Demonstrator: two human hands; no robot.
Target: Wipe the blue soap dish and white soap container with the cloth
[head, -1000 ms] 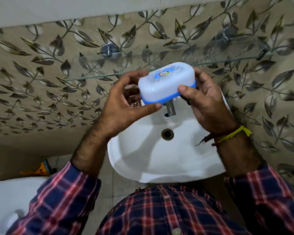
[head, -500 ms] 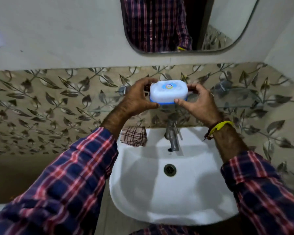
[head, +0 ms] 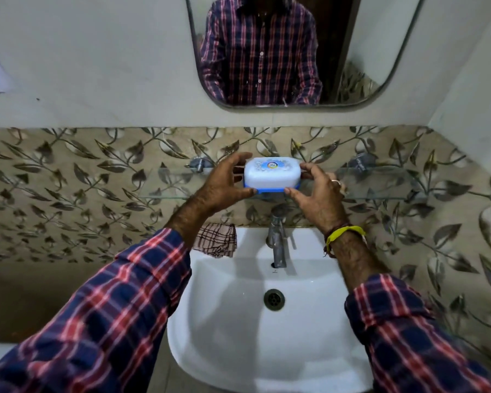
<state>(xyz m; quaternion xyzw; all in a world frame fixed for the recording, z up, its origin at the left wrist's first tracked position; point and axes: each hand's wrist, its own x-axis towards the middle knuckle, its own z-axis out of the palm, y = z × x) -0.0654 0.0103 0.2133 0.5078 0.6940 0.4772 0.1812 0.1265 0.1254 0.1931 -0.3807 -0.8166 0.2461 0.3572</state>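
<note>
The white soap container (head: 271,175) sits in the blue soap dish (head: 270,190), and the pair rests on the glass shelf (head: 380,184) above the tap. My left hand (head: 223,184) grips its left end, thumb under the blue edge. My right hand (head: 319,194) holds its right end with fingers spread, thumb at the blue rim. The checked cloth (head: 217,239) lies crumpled on the sink's back left corner, below my left wrist, untouched.
A white sink (head: 309,350) with a drain (head: 273,299) is below my arms, and a chrome tap (head: 277,242) stands under the shelf. A mirror (head: 366,52) hangs above on the wall. Leaf-patterned tiles line the wall behind the shelf.
Both hands have carried the soap container and dish up from over the sink and away to the glass shelf. The view has tilted upward, bringing the mirror into sight.
</note>
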